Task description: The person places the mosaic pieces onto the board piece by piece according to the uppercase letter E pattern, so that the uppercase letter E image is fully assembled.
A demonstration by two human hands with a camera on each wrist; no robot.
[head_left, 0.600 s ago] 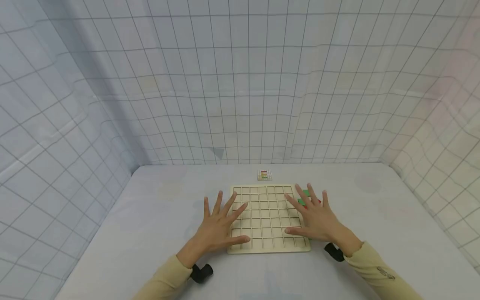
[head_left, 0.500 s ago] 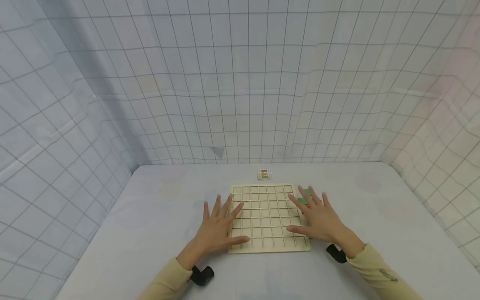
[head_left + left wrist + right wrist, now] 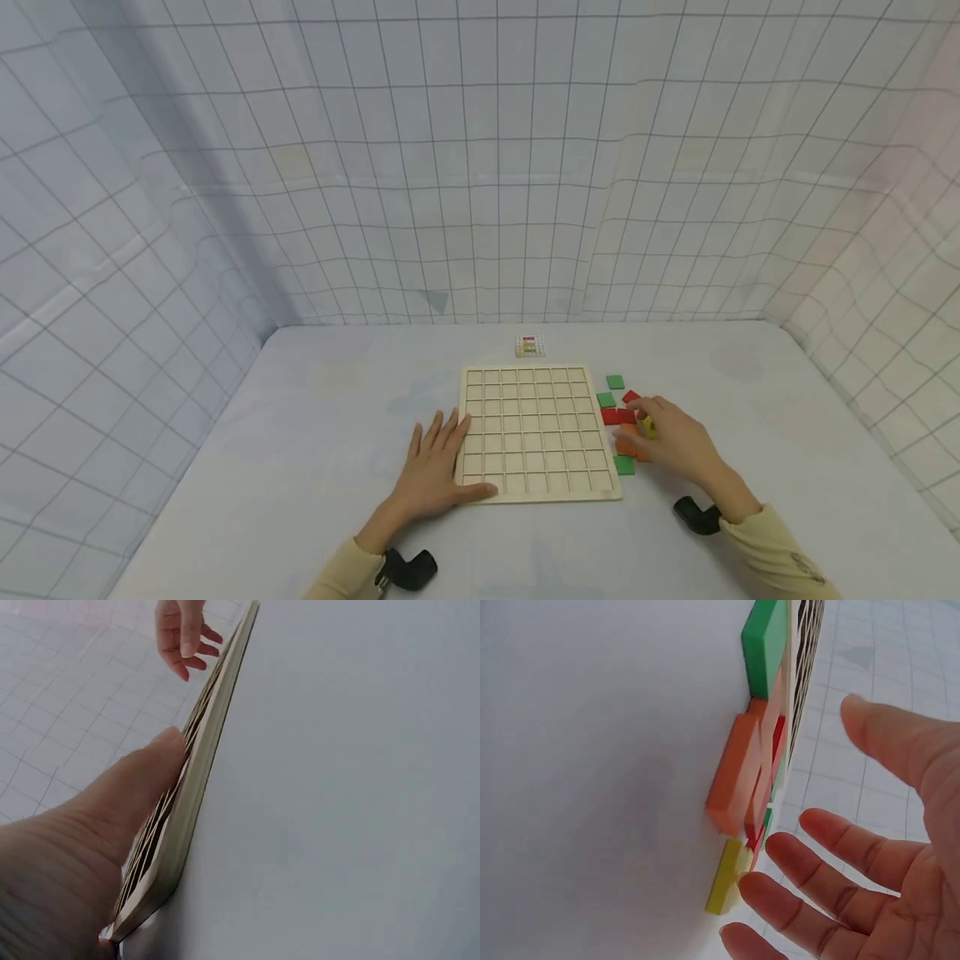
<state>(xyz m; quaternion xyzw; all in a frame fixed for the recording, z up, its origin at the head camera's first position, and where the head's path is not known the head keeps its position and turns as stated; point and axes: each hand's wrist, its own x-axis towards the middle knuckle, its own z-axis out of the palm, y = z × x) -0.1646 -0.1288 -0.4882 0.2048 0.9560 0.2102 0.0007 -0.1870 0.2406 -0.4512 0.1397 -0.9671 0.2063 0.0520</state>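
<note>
A cream grid board (image 3: 532, 433) lies flat on the table, its square cells bare. My left hand (image 3: 431, 475) rests at its left side with fingers spread, the thumb (image 3: 142, 776) over the near edge. To the right of the board lie small square tiles: green (image 3: 615, 382), red (image 3: 611, 416), orange (image 3: 627, 446) and yellow (image 3: 648, 427). Above these hovers my right hand (image 3: 678, 442), fingers loosely bent and thumb apart. In the right wrist view nothing is between its fingers; the yellow tile (image 3: 724, 877) and an orange tile (image 3: 735, 776) are close by.
Behind the board sits a small card (image 3: 529, 345) with a coloured grid pattern. Grid-patterned white curtains (image 3: 510, 167) enclose the white table (image 3: 337, 400) at the back and both sides. A black wrist mount (image 3: 408, 571) is on the left forearm, another (image 3: 697, 517) on the right.
Both hands were spread over the board's sides. The right hand has moved right to above the tiles, its fingers now bent. The left has come down slightly onto the board's left edge.
</note>
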